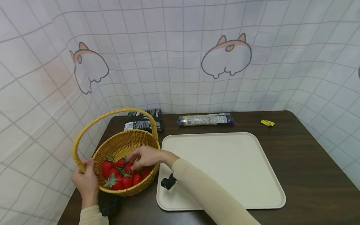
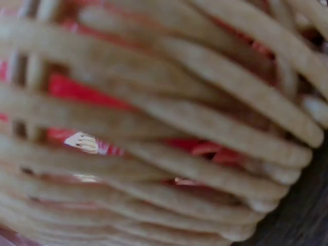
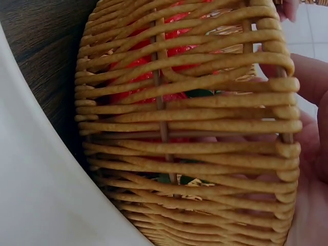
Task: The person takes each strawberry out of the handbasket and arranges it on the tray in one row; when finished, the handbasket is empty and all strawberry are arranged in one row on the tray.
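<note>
A yellow wicker basket [image 1: 126, 137] with a tall arched handle [image 1: 112, 113] stands at the left of the table, with several red strawberries [image 1: 118, 181] heaped inside. My left hand [image 1: 85, 179] grips its rim at the handle's left foot, thumb up on top. Reaching in over the right rim, my right hand [image 1: 147, 156] has its bent fingers and thumb around one strawberry [image 1: 128, 168]; whether they pinch it, I cannot tell. The left wrist view is filled by blurred basket weave [image 2: 169, 113] with red behind it. Through the basket wall [image 3: 205, 118], the right wrist view shows fruit and part of the right hand [image 3: 307, 169].
A large white tray [image 1: 225, 168] lies right of the basket, under my right forearm. Behind stand a black package [image 1: 144, 120] and a long clear-and-blue packet [image 1: 206, 120]. A small yellow wrapped piece [image 1: 267, 122] lies at the back right. A white tiled-pattern curtain [image 1: 174, 62] surrounds the table.
</note>
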A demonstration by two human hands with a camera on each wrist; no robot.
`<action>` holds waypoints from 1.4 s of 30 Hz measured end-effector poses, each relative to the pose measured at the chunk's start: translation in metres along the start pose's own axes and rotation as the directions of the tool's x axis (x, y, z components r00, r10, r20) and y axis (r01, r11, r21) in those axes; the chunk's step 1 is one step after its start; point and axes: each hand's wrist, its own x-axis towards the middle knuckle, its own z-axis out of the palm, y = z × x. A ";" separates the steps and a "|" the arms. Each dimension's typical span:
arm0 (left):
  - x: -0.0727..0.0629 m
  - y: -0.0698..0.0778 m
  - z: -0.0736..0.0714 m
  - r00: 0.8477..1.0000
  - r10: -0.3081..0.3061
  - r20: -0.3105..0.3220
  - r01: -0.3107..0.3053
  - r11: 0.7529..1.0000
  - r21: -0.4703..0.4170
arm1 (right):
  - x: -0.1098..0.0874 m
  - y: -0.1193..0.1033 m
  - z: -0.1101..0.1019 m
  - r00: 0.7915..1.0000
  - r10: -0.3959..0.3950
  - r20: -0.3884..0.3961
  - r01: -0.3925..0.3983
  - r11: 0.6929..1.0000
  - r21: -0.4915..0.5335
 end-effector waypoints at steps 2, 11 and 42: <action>-0.001 0.000 0.000 1.000 0.020 0.011 -0.020 1.000 0.015 | 0.000 0.000 0.000 1.000 -0.003 0.013 0.003 1.000 -0.015; 0.000 -0.001 0.002 0.998 0.065 0.023 -0.066 0.997 0.048 | 0.002 0.001 -0.002 0.992 0.007 0.128 -0.017 0.997 0.074; -0.003 -0.001 -0.002 1.000 0.022 -0.013 -0.021 0.998 0.054 | 0.013 0.000 0.013 0.924 0.094 0.370 -0.069 0.994 -0.079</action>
